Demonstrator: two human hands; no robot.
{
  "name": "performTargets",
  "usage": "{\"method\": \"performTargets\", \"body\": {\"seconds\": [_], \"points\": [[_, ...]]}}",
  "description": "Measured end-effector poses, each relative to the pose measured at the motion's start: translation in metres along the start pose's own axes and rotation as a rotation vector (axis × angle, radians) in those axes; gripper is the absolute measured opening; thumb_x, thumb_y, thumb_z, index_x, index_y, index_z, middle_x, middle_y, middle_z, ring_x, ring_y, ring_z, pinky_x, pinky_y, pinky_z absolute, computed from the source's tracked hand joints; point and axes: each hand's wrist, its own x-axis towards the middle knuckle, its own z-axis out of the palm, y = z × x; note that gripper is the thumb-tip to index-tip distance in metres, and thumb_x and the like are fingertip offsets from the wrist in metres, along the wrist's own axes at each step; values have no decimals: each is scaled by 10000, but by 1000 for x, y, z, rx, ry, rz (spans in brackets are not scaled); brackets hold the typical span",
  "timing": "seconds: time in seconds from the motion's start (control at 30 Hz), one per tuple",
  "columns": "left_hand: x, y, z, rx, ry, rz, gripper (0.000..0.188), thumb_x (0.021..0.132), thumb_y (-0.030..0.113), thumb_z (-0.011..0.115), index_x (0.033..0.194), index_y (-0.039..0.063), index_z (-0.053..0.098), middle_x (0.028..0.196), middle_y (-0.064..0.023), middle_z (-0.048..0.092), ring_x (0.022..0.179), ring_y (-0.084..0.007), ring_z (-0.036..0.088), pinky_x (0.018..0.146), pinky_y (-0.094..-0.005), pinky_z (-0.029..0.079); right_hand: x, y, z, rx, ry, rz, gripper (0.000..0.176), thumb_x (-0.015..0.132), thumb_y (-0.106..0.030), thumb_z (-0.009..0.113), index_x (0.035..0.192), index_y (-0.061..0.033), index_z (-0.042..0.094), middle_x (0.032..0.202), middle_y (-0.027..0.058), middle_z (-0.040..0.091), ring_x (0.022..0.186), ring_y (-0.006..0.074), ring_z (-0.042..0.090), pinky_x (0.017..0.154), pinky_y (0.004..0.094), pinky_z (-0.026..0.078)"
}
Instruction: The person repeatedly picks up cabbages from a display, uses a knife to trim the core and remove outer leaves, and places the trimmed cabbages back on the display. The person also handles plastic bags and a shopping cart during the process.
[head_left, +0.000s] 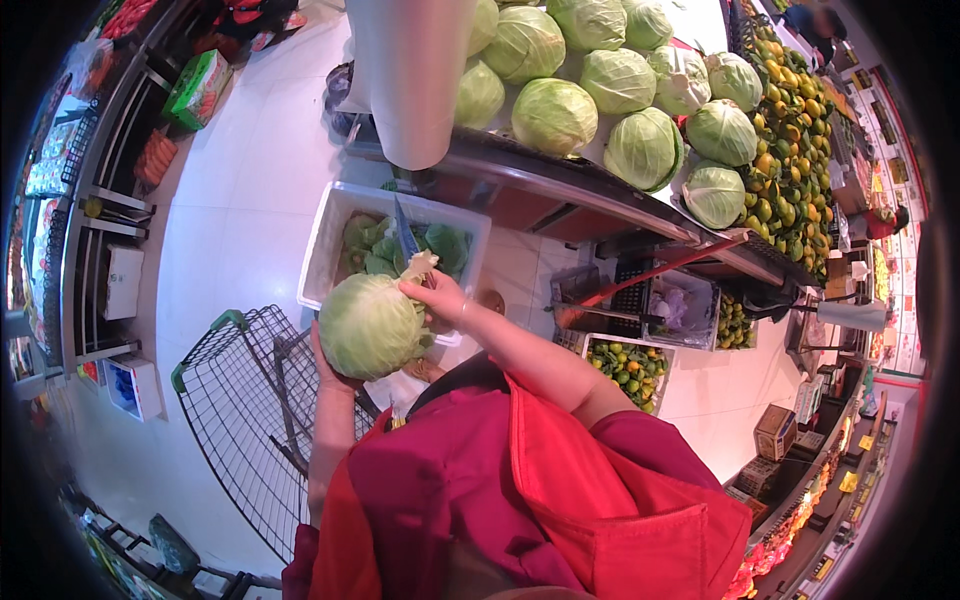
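Note:
A round green cabbage (372, 326) rests in my left hand (330, 360), whose fingers curve round its left side and underside. At the cabbage's stem end is my right hand (442, 300), its thumb against the pale stem and leaf base. A knife with a bluish blade (406, 229) points up and away from the right hand; its handle is hidden behind the fingers and the stem. Below and beyond the cabbage, a white foam box (319, 225) on the floor holds loose green outer leaves (382, 247).
Whole cabbages (555, 116) lie on a display stand with a dark metal edge (570, 191), beside a heap of green-orange citrus fruit (795, 135). A pale cylinder (412, 82) juts over the stand's edge. A wire shopping cart (232, 405) is at the left; citrus crates (626, 371) stand at the right.

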Motion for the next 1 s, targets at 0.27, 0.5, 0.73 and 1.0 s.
{"method": "performTargets", "body": {"seconds": [0.27,0.5,0.73,1.0], "points": [[-1,25,-62,213,96,120,569,931,482,456,1317,65,488,1296,-100,553,1169,-266,544,992,-439,438,-12,-25,8,-822,361,-203,564,678,-488,780,880,-9,561,821,179,631,733,307,613,705,400,478],[-22,48,-63,66,259,206,592,916,519,454,1348,114,457,1347,-93,505,1197,-288,518,999,-473,431,-8,-44,-10,-798,335,-93,700,667,-541,777,1057,-5,549,945,198,640,841,314,636,762,382,493],[5,29,-18,138,25,123,663,909,568,408,1374,96,431,1383,-118,468,1241,-308,482,1030,-488,400,2,-15,-68,-667,355,-55,591,704,-449,764,1048,-24,540,812,134,621,625,218,623,550,359,501],[102,-37,170,408,-270,15,636,916,548,428,1337,74,475,1342,-108,518,1200,-279,522,1014,-449,425,-96,-59,-165,-589,538,-325,398,768,-306,721,1041,-39,608,875,81,640,786,188,595,736,335,489]]}}
